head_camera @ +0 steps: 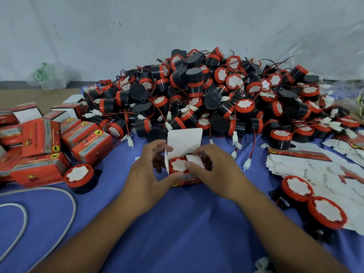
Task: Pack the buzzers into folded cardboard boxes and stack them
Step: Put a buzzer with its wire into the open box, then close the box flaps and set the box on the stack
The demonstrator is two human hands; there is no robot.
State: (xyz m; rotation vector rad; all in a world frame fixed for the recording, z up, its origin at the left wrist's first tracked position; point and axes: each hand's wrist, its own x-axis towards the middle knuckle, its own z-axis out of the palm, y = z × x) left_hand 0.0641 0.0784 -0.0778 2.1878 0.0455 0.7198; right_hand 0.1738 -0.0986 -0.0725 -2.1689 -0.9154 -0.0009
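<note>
A small red cardboard box (pixel 187 181) stands open on the blue cloth at the centre, its white lid flap (pixel 185 141) upright. A buzzer (pixel 178 165) with a red rim and white face sits inside it. My left hand (pixel 151 168) grips the box's left side, thumb at the front. My right hand (pixel 210 170) pinches a white side flap over the buzzer. A big heap of black and red buzzers (pixel 206 95) with red wires lies behind.
Packed red boxes (pixel 43 146) are stacked at the left, with a loose buzzer (pixel 79 175) beside them. Flat unfolded boxes (pixel 315 168) lie at the right with two buzzers (pixel 313 201) on them. A grey cord (pixel 65 194) loops at the lower left.
</note>
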